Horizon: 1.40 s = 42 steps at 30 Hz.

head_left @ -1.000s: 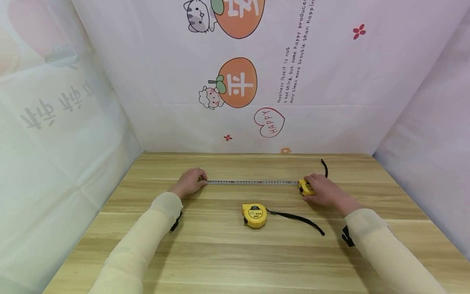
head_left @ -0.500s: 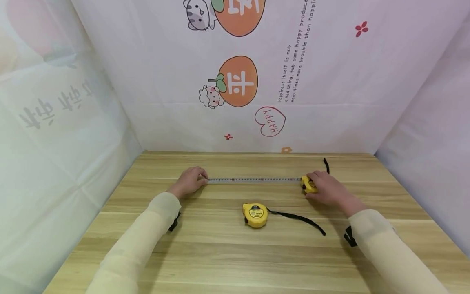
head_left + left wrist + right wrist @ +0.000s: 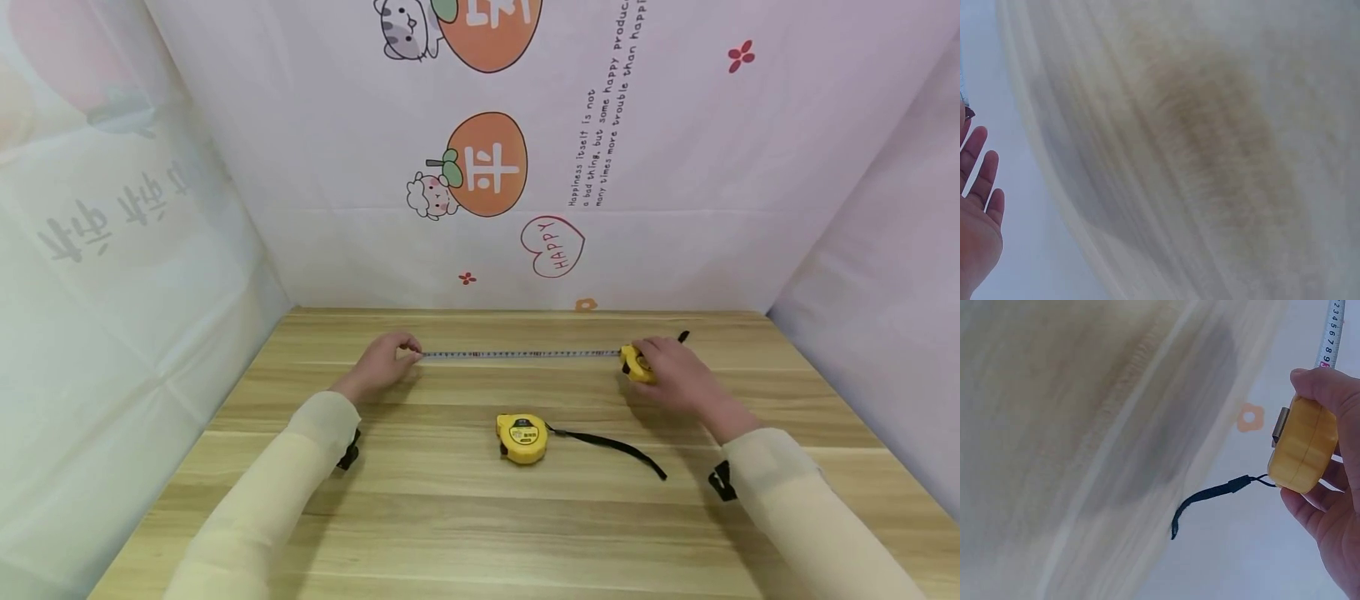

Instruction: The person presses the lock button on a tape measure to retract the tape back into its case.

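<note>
A yellow tape measure (image 3: 636,363) is in my right hand (image 3: 675,373), toward the right of the table. In the right wrist view the thumb and fingers wrap its yellow case (image 3: 1305,445), and a black wrist strap (image 3: 1213,489) dangles from it. The printed blade (image 3: 517,354) stretches straight left from the case to my left hand (image 3: 386,362). Thumb and forefinger there pinch its end. The left wrist view has that hand (image 3: 979,206) at its left edge, with the other fingers loosely extended and a dark red bit of the blade's end (image 3: 969,113) at the fingertips.
A second yellow tape measure (image 3: 522,438) lies on the wooden table (image 3: 480,533) between the forearms, its black strap (image 3: 615,447) trailing right. Printed white cloth (image 3: 337,167) hangs behind the table and along both sides.
Both hands have lifted slightly and moved away from me with the stretched blade. The right hand has also shifted a little to the right. The second tape measure stays in place.
</note>
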{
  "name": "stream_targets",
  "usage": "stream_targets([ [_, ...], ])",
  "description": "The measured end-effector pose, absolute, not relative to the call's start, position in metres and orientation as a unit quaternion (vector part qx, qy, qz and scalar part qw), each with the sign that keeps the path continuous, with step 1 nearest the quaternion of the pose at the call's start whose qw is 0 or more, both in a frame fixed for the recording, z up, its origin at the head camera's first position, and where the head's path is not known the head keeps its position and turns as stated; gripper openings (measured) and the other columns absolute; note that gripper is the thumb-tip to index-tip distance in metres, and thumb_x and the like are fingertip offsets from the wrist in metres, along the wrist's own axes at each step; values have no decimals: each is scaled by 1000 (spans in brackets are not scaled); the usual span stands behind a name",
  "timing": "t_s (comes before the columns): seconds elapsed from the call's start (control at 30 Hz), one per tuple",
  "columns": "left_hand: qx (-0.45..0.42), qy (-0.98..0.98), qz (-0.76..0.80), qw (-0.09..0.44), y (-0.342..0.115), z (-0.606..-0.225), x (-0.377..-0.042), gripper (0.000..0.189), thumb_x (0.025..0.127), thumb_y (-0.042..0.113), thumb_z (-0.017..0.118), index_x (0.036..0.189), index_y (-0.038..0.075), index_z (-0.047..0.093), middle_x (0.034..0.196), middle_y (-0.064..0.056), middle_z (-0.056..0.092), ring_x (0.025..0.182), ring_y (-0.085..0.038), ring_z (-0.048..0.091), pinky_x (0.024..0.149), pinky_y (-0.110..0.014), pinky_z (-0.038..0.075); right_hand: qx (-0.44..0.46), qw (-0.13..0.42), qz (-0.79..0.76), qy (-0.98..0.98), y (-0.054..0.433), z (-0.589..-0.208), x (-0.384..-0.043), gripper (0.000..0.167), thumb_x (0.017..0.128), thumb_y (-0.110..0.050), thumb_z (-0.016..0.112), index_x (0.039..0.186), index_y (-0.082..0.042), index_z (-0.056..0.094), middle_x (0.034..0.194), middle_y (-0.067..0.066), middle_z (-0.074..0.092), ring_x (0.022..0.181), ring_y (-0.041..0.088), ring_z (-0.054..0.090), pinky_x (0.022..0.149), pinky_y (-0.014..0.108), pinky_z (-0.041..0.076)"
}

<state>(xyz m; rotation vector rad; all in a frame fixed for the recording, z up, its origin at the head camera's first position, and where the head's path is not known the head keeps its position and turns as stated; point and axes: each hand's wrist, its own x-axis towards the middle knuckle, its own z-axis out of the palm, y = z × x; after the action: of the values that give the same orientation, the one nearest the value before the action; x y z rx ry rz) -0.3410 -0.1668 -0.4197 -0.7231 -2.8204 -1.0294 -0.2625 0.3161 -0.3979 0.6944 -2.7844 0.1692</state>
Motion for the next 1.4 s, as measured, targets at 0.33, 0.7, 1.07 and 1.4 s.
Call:
stream_targets([
  [0.33,-238,-901,-361,28,-172,-403,-337,13,99,16,58,108,9,64,115,-10,61,113,-29,53,95,-50,42,252,183,52,-949,316,-380,-255,62,76,-14,83,122,13,52,112,28,57,98,41,55,80,52,48],
  [0.7,-237,-894,-379,36,-178,-385,-330,20,100,21,58,113,7,63,116,-12,61,113,-32,54,92,-53,42,272,215,75,-935,315,-357,-243,65,71,-13,86,123,9,54,110,26,58,95,41,56,77,53,48],
  [1.07,-231,-888,-397,38,-183,-370,-321,25,100,28,57,115,10,63,117,-7,61,113,-28,54,89,-50,44,305,255,81,-914,315,-341,-235,60,66,-9,89,119,-5,61,110,21,59,95,40,55,77,55,47],
  [1.4,-230,-881,-410,44,-185,-360,-316,26,101,28,56,115,9,63,113,-6,61,112,-29,54,86,-50,43,292,233,73,-925,310,-329,-224,46,71,-9,86,113,-14,67,118,24,55,102,45,51,80,60,44],
])
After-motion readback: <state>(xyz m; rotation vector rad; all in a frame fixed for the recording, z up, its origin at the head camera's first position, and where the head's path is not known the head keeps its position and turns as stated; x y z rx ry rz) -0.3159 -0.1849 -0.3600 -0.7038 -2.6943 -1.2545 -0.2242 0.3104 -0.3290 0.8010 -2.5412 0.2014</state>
